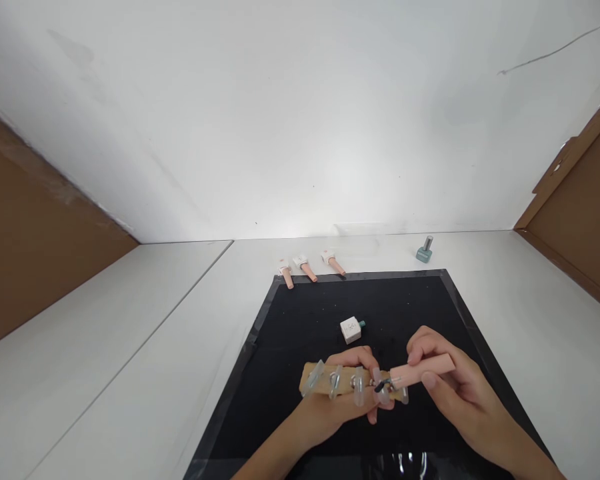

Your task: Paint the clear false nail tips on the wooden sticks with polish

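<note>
My left hand (pixel 330 407) grips a wooden bar (pixel 313 379) carrying several clear artificial nail tips (pixel 359 388), held low over a black mat (pixel 300 320). My right hand (pixel 453 390) pinches a pink nail polish brush cap (pixel 423 371), and its dark brush tip touches one of the nail tips near the bar's right end. A small white square polish bottle (pixel 351 329) with a green neck lies uncapped on the mat just beyond my hands.
Three pink practice fingers (pixel 307 268) lie in a row at the mat's far edge. A teal polish bottle with a silver cap (pixel 425 250) stands on the white table at the back right. Brown panels flank the table on both sides.
</note>
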A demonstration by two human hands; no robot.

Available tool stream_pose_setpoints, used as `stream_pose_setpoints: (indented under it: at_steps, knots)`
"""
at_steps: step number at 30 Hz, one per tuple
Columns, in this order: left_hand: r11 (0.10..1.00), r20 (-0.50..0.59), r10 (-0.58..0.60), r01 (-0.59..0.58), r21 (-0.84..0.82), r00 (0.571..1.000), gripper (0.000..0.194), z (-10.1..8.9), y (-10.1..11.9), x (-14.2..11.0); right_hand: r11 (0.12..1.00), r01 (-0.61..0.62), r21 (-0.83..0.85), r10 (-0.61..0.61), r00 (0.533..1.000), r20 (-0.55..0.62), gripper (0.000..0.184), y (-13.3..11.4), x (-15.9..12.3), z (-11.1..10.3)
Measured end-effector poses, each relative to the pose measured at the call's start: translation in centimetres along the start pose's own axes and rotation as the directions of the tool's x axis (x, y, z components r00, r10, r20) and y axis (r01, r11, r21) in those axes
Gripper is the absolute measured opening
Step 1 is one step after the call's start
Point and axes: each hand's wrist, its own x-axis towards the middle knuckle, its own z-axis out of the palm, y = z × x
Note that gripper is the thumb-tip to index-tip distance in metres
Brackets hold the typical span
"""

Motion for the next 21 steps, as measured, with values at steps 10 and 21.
stream_pose_setpoints:
  at_steps: [10, 21]
  knots:
    - [0.995, 0.023, 0.017, -0.019, 0.099, 1.0, 0.029, -0.35, -0.32, 0.08, 0.982, -0.172, 0.071, 0.173, 0.985, -0.008, 0.023, -0.21, 0.33, 0.39]
    - [1.0, 0.08, -0.02, 0.019, 0.009, 0.997, 0.027, -0.44, -0.55, 0.1, 0.992, -0.114, 0.055, 0.113, 0.993, 0.023, 0.02, -0.17, 0.07, 0.24]
